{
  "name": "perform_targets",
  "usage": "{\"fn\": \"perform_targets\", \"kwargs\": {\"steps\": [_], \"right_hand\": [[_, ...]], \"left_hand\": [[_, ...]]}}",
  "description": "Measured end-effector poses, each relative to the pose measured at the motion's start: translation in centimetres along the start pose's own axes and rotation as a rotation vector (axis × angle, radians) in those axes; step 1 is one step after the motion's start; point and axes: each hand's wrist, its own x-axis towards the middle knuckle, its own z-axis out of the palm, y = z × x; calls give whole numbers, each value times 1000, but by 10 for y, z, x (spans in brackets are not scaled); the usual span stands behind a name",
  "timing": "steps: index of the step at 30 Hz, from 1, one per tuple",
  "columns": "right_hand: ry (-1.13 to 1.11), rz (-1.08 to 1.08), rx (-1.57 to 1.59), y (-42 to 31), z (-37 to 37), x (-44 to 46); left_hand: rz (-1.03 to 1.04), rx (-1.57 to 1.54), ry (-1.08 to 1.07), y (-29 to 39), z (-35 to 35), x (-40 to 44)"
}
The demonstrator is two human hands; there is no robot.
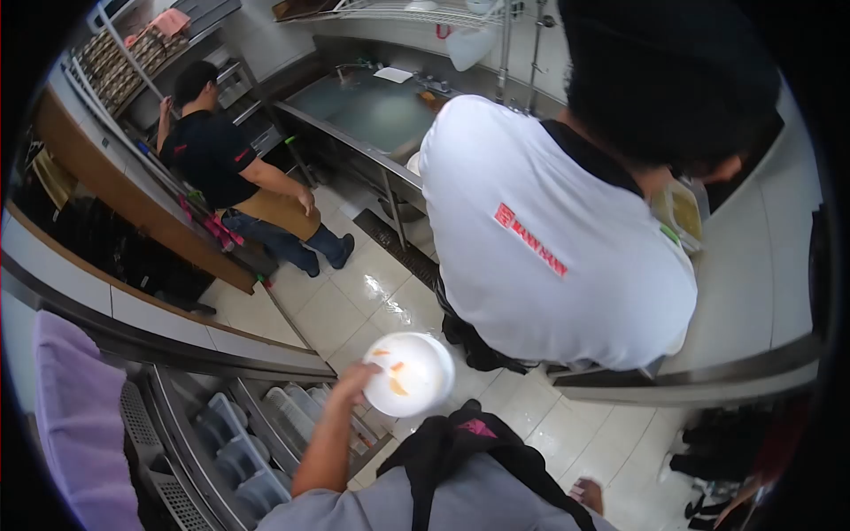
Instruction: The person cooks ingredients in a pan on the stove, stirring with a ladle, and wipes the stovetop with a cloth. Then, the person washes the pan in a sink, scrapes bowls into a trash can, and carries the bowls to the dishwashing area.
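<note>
My left hand (pixel 356 382) grips a round white bowl (pixel 428 365) by its rim, out in front of my body. A few orange scraps or stains lie inside the bowl. Low at my right side, my right hand (pixel 586 493) shows only in small part; its fingers are too small and dark to make out. Just beyond the bowl stands a person in a white shirt (pixel 531 230), back toward me, with a clear tub (pixel 680 215) of something yellowish by their hands.
A steel sink (pixel 390 157) full of cloudy water runs along the far wall. Another person in a dark shirt (pixel 208 146) stands at the shelving on the left. Grey trays (pixel 239 451) and a purple cloth (pixel 80 416) are at lower left. The tiled floor (pixel 332 305) looks wet.
</note>
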Motion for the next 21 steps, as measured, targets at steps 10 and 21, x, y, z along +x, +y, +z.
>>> {"fn": "perform_targets", "kwargs": {"steps": [10,21], "right_hand": [[-45,-152,-143,-46,39,48],[339,68,436,-19,232,-130]], "left_hand": [[343,-113,148,213,-90,145],[307,112,-396,404,62,333]]}}
